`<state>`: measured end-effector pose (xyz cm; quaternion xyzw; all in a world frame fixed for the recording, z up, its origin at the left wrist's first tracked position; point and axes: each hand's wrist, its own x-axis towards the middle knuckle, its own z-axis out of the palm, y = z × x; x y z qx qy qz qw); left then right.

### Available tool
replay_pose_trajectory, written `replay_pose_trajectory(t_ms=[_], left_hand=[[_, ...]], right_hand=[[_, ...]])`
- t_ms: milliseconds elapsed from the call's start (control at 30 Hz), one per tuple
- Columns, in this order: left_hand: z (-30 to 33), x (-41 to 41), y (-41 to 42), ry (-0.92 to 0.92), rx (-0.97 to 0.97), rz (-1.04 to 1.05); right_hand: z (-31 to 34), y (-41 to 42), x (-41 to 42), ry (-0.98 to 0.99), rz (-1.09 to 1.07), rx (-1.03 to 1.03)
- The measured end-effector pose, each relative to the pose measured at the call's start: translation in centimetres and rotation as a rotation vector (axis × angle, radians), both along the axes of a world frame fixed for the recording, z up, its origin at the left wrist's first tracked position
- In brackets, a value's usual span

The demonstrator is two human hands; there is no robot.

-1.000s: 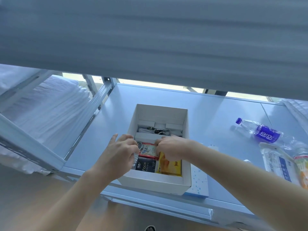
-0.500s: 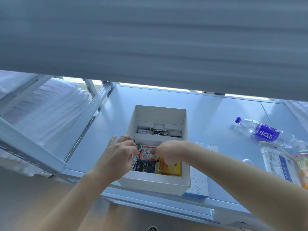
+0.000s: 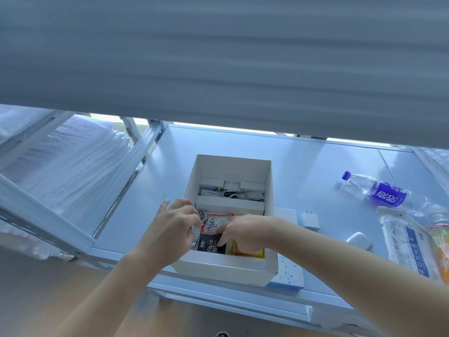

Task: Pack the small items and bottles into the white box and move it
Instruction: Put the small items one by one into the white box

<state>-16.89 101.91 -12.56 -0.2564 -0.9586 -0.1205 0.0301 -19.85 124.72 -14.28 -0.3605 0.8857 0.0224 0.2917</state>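
Two bare hands work inside the open white cardboard box [image 3: 226, 268] that sits at the front edge of the pale blue metal shelf [image 3: 315, 171], its long axis running from that edge toward the back; the left hand [image 3: 170, 232] curls loosely beside a steel wristwatch [image 3: 201, 216] at the left wall, pinching nothing I can make out, while the right hand [image 3: 245, 231] presses spread fingertips on flat sachets, likely to seat them level. The clear water bottle with a purple label [image 3: 379, 192] lies on its side well apart toward the right edge, cap pointing back-left; unpacked, like the white plug [image 3: 309, 220] beside the box.
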Motion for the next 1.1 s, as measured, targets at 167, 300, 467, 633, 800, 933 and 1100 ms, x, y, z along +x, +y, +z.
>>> replay_pose_trajectory(t_ms=[167,300,467,633,800,933,1100], left_hand=[[-0.1,0.0,0.0,0.0,-0.008,0.0],[0.1,0.1,0.1,0.02,-0.046,-0.003],[0.7,-0.1,1.1,0.055,-0.061,-0.002],[1.9,-0.4,3.5,0.058,-0.048,-0.029],[3.2,-0.6,7.4,0.079,0.019,-0.06],[4.0,-0.3,11.6,0.071,0.111,-0.127],[4.2,-0.3,16.6,0.046,0.124,-0.198]], right_hand=[[0.0,0.2,-0.2,-0.006,-0.009,0.041],[0.2,0.2,0.2,-0.002,-0.016,0.058],[1.7,0.9,1.0,0.027,-0.032,-0.013],[3.3,3.3,2.0,0.188,-0.032,-0.149],[4.3,8.6,3.1,0.35,-0.123,-0.362],[4.8,13.8,4.0,0.388,-0.283,-0.491],[4.6,21.1,5.5,0.356,-0.489,-0.449]])
